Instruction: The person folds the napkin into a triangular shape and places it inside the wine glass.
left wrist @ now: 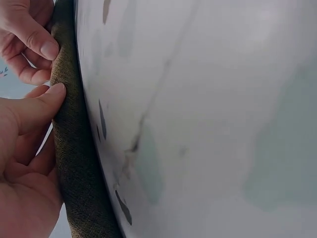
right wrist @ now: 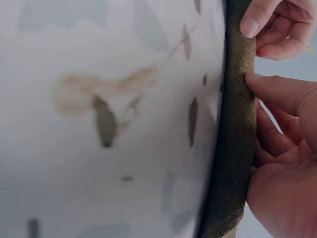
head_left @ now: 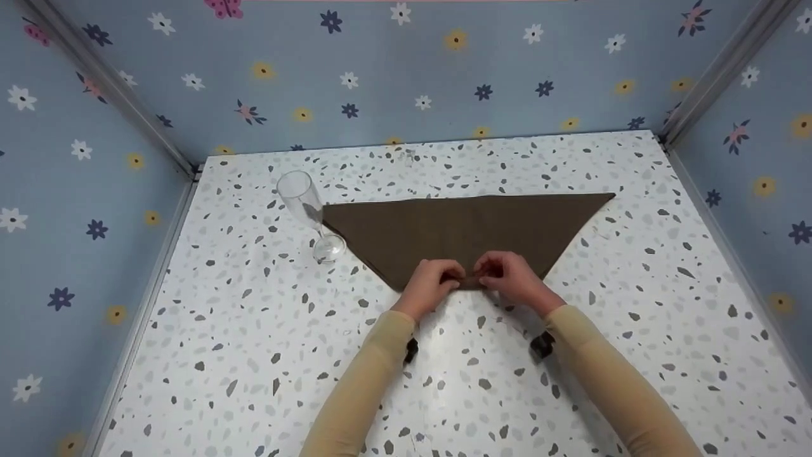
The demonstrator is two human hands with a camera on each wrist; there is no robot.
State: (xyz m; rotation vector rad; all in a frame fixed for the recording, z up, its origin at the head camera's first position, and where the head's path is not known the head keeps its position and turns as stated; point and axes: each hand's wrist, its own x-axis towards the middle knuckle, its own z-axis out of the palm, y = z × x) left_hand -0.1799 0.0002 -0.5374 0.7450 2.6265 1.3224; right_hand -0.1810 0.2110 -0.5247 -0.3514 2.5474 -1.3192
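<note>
Head cam: brown cloth napkin (head_left: 444,231) lies flat, approx. center of the terrazzo-patterned tabletop (head_left: 254,330), long edge at 12 o'clock, short edge at 6. L hand (head_left: 431,284) & R hand (head_left: 517,278) meet it mid-edge at 6 o'clock, close but apart. Wrist cams: each pinches the thick turned edge, L thumb (left wrist: 47,103) & R thumb (right wrist: 277,91) on the near face, fingers behind. Step looks like a narrow fold/roll toward 12. For a neat one: light, equal pressure w/ both, turn a little at a time, then work outward to the corners at approx. 7 & 5 so the ends don't lag; too much pull mid-edge could bow the strip or skew the long edge. Champagne flute (head_left: 303,200) stands at approx. 9–10 o'clock, base just beside the sloping side, so mind it if the cloth shifts. Floral wall panels (head_left: 406,76) rise at 9, 12 & 3.
</note>
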